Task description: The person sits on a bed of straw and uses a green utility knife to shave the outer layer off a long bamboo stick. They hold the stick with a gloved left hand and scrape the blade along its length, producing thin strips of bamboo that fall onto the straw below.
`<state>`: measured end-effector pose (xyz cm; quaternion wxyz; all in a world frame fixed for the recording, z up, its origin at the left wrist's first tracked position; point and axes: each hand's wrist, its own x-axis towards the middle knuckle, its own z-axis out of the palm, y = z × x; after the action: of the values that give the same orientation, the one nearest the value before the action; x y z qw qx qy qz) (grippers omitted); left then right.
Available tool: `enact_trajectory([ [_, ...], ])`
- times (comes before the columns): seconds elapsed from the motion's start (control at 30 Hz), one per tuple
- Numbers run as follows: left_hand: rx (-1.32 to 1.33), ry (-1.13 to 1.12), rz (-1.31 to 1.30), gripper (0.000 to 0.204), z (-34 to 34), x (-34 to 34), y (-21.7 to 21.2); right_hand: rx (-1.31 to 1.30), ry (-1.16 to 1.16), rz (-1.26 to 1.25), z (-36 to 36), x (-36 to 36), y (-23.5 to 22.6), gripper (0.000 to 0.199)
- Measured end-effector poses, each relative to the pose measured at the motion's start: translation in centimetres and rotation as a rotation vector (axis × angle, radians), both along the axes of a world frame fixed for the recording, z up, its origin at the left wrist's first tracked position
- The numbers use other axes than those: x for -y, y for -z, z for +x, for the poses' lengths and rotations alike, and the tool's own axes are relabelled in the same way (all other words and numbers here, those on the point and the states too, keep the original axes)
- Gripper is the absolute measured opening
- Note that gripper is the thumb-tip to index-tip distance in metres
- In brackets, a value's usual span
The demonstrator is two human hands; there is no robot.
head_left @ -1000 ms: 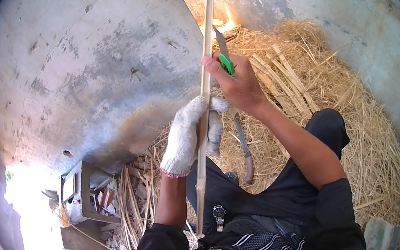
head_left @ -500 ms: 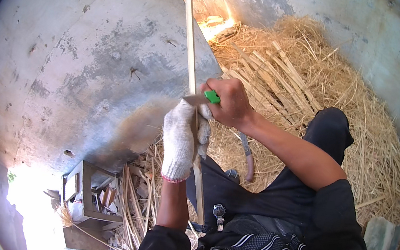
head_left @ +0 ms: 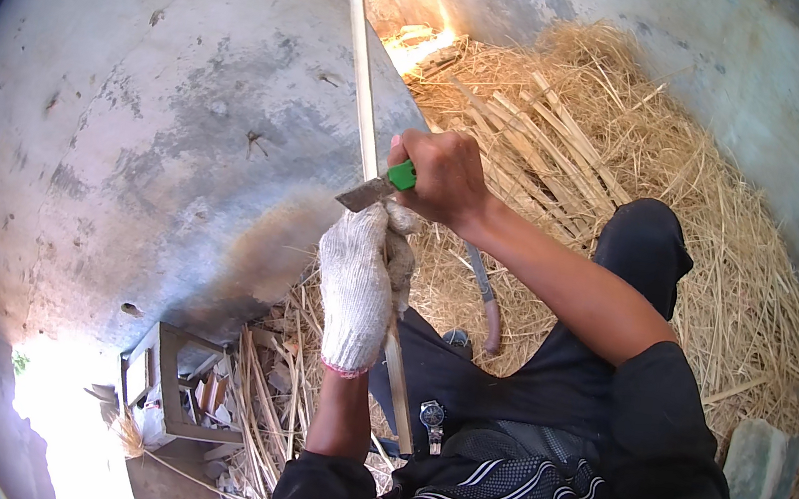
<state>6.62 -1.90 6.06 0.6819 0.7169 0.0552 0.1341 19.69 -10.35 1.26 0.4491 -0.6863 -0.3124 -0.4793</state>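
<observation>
My left hand (head_left: 357, 279), in a white knit glove with a red-edged cuff, is closed around a long, pale bamboo strip (head_left: 362, 83). The strip runs steeply from the top edge down past the glove to my lap. Bare, my right hand (head_left: 441, 176) grips a knife by its green handle (head_left: 402, 174). Its short, broad blade (head_left: 364, 193) lies across the strip just above the glove's fingers. Whether the edge bites into the strip I cannot tell. Below my right forearm, a second knife with a brown handle (head_left: 492, 327) rests on the straw.
Fine shavings (head_left: 748, 285) cover the floor to the right, with split strips (head_left: 559, 149) piled on them. A stained wall (head_left: 131, 144) rises on the left. A wooden frame (head_left: 182, 403) holding scraps stands lower left. A wristwatch (head_left: 433, 424) lies by my lap; a greenish slab (head_left: 758, 479) leans at lower right.
My right hand and the knife have shifted slightly up and left along the strip, and the blade now slants down to the left. The left hand keeps its grip. The whole view has moved a little.
</observation>
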Motion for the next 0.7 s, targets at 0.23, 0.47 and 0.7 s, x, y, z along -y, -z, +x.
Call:
enact_trajectory([
  [0.23, 0.023, 0.063, -0.109, 0.033, -0.4, -1.0, -0.8, 0.045, 0.010, 0.032, 2.8, -1.6, -1.7, 0.007],
  [0.47, -0.058, 0.139, -0.034, 0.033, -2.2, -1.0, 1.3, -0.562, 0.292, 0.090, 10.8, 2.7, -8.8, 0.040],
  [0.7, 0.069, 0.102, -0.040, 0.032, 0.2, -3.9, 1.1, -0.595, -0.260, 0.210, 4.2, 3.8, -5.2, 0.045],
])
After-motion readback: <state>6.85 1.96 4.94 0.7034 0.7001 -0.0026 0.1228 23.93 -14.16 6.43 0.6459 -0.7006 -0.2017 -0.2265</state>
